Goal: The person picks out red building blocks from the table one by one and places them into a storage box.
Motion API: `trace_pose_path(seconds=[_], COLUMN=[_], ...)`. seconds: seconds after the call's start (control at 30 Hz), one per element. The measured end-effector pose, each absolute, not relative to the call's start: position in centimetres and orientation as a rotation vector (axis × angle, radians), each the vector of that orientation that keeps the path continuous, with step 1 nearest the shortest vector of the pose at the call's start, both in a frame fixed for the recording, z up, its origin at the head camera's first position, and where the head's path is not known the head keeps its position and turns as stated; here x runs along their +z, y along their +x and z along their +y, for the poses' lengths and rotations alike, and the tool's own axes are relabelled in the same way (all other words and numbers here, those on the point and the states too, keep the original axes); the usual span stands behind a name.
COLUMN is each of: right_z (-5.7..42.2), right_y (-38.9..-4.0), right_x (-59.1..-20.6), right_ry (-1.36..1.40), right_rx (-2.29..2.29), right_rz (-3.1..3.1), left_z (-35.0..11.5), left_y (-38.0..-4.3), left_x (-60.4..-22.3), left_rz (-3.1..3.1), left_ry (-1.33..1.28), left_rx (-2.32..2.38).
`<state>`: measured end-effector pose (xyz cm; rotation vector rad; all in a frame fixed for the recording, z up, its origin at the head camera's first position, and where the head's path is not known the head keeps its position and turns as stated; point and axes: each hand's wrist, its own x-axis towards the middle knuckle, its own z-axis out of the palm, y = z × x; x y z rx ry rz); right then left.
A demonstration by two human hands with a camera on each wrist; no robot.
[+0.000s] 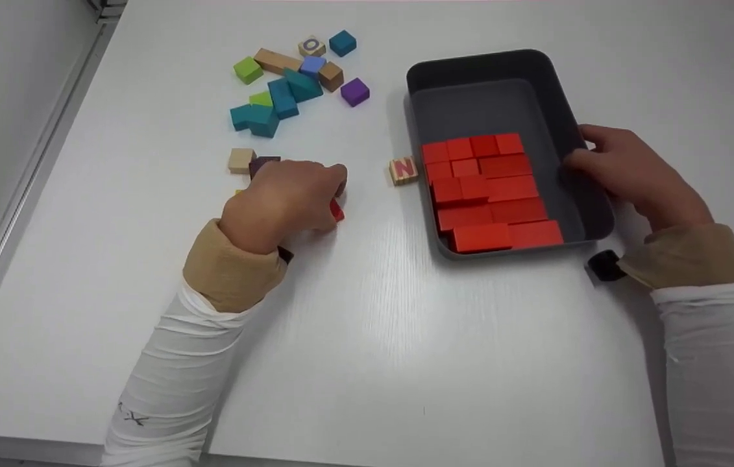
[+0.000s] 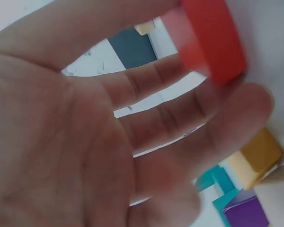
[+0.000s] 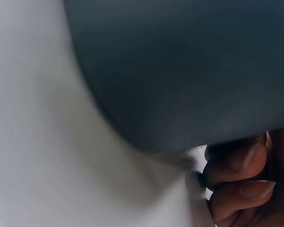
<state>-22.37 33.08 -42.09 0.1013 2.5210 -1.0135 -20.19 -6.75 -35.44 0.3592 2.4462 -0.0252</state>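
My left hand is low over the table, left of the tray. Its thumb and fingers pinch a red block, which in the head view mostly hides behind the hand. My right hand grips the right wall of a dark grey tray, thumb over the rim and fingers outside. Rows of red blocks fill the tray's near left part, a few lying higher than the others. Just outside the tray's left wall sits a wooden block with a red N.
Beyond the left hand lies a loose group of blocks, among them teal ones, a purple cube, a green cube and a long brown block. A beige block and a dark block are beside the left hand.
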Motion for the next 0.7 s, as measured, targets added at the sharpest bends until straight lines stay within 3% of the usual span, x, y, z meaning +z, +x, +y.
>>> trace_pose_path(seconds=[0.7], right_z=[32.9], right_y=[-22.5], right_x=[-42.3], right_ry=[0.078], right_rx=[-1.003], right_rz=[2.545], left_z=[-5.6], left_y=[-20.9], left_x=[-35.2], left_rz=[2.751], left_ry=[0.542], left_rx=[0.421])
